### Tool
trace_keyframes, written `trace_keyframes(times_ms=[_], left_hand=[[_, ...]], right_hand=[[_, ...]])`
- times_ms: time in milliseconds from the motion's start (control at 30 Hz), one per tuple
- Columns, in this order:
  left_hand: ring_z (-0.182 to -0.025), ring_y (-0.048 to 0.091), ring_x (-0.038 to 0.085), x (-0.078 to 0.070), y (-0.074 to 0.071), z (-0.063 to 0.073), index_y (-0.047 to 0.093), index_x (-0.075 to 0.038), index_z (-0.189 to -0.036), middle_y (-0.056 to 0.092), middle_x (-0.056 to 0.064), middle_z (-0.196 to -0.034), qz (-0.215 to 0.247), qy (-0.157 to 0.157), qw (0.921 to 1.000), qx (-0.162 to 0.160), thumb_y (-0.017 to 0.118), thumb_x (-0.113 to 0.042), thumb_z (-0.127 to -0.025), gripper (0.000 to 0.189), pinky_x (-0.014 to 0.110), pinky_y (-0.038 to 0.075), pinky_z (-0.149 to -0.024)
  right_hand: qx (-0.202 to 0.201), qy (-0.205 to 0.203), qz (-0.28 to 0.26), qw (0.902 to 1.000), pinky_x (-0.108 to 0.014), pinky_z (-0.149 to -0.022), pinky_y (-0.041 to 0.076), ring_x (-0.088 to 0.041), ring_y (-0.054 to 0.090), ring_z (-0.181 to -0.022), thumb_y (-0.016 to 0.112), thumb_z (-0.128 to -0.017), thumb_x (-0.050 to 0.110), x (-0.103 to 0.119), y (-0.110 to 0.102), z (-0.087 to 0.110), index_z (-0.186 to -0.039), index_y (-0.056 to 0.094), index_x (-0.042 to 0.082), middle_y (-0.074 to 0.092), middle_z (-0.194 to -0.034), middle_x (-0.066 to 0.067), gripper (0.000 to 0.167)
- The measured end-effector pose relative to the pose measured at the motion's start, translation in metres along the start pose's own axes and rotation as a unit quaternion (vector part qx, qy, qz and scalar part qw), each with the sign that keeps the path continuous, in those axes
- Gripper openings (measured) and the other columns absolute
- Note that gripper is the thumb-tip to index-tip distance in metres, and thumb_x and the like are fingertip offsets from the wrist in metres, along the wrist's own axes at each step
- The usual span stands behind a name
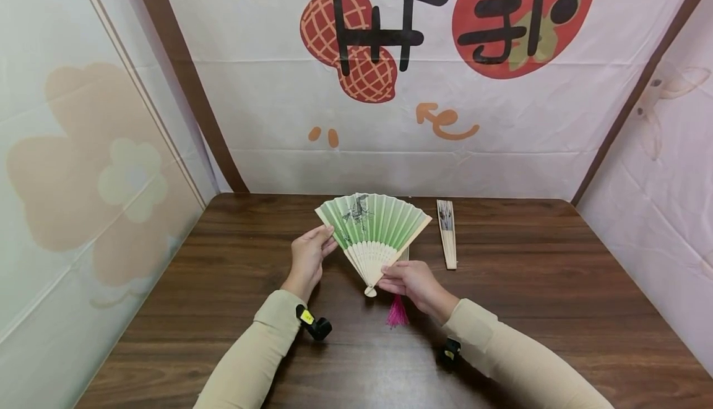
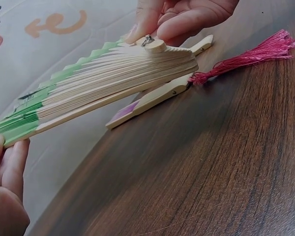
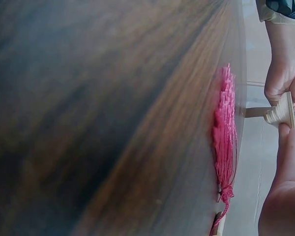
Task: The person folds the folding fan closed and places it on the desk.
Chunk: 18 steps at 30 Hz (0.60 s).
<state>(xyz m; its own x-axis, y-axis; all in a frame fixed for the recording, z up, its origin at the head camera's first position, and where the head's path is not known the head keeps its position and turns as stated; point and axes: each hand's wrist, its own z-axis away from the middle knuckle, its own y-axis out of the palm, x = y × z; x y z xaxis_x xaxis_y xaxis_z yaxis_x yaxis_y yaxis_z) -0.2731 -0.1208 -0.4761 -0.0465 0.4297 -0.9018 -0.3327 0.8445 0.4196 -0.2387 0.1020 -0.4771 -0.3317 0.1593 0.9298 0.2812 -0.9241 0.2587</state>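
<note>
Between both hands a spread green folding fan (image 1: 384, 223) is held up over the table, its pale ribs meeting at a pivot at the bottom and a dark picture on the left half of its leaf. My left hand (image 1: 312, 257) pinches the fan's left edge; in the left wrist view its fingers (image 2: 14, 164) lie at the green end. Near the pivot, my right hand (image 1: 414, 282) pinches the right outer rib. Under the fan, mostly hidden in the head view, lies a folded fan (image 2: 155, 98) with a purple part and a pink tassel (image 1: 397, 312).
Another folded fan (image 1: 447, 236) with a dark picture lies on the brown wooden table (image 1: 529, 304), right of the spread one. Printed cloth walls (image 1: 267, 112) stand behind the table and at both sides.
</note>
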Motion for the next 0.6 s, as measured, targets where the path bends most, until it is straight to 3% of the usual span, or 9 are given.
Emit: trace_keyframes(times_ms=[400,600], left_hand=[[-0.072,0.071,0.005,0.0048,0.0026,0.0068,0.058,0.015,-0.125,0.073,-0.007,-0.076,0.007,-0.003,0.9999,0.006,0.061,0.000,-0.097,0.032,0.018,0.061,-0.069],[-0.073,0.070,0.004,0.0070,0.0029,0.0091,0.055,0.016,-0.128,0.073,-0.005,-0.080,0.000,0.001,0.9999,0.010,0.061,0.000,-0.097,0.036,0.018,0.061,-0.070]], right_hand=[[0.023,0.006,0.005,0.9997,-0.023,-0.076,0.062,-0.011,0.071,-0.071,0.056,-0.096,-0.004,-0.0024,-0.0006,0.0032,-0.090,0.064,-0.005,0.071,-0.073,-0.005,0.010],[0.034,0.002,0.012,0.9994,-0.024,-0.076,0.063,-0.011,0.072,-0.071,0.057,-0.094,-0.005,-0.0019,-0.0010,0.0041,-0.099,0.063,-0.012,0.072,-0.073,-0.005,0.010]])
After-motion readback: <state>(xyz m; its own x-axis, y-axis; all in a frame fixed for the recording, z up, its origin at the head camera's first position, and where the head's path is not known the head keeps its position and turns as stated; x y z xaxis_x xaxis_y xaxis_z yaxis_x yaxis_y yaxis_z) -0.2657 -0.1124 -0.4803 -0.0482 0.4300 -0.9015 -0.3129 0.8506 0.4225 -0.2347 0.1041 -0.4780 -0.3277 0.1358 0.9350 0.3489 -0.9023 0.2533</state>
